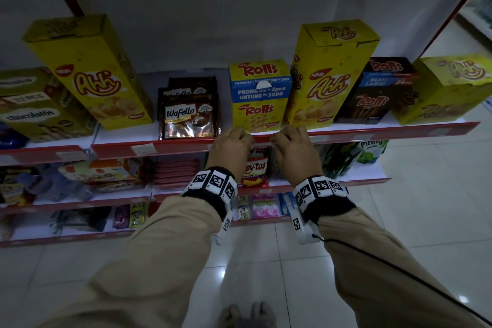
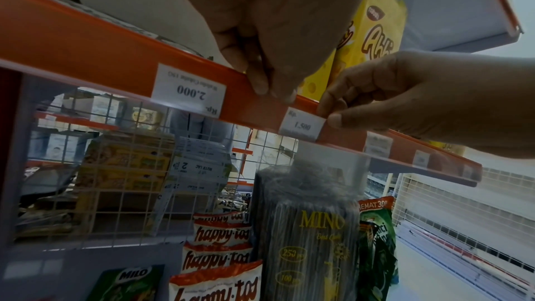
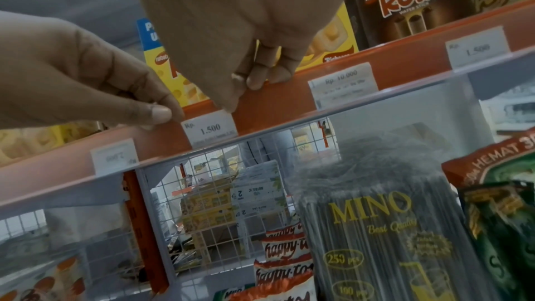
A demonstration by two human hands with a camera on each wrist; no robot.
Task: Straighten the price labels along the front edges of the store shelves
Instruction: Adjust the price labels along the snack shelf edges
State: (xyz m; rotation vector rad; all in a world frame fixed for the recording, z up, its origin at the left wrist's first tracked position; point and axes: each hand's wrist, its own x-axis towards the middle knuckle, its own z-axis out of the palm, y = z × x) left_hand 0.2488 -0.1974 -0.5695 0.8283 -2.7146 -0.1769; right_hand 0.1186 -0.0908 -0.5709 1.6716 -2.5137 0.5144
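Note:
A white price label (image 2: 301,126) reading Rp. 1.500 sits in the orange-red shelf strip (image 2: 87,54), below the yellow Rolls box (image 1: 259,96). My right hand (image 2: 330,116) pinches the label's upper right corner between thumb and forefinger. My left hand (image 2: 272,92) has curled fingers pinching the strip just left of the label. In the head view the left hand (image 1: 246,138) and right hand (image 1: 275,140) are close together on the shelf edge with the label (image 1: 262,144) between them. In the right wrist view the label (image 3: 209,127) looks slightly tilted.
A 2.000 label (image 2: 188,89) sits upside down further left on the strip. To the right are a 10.000 label (image 3: 343,81) and another 1.500 label (image 3: 477,50). Snack boxes line the shelf above. Happy Tos bags (image 2: 220,235) and a Mino pack (image 2: 312,226) stand below.

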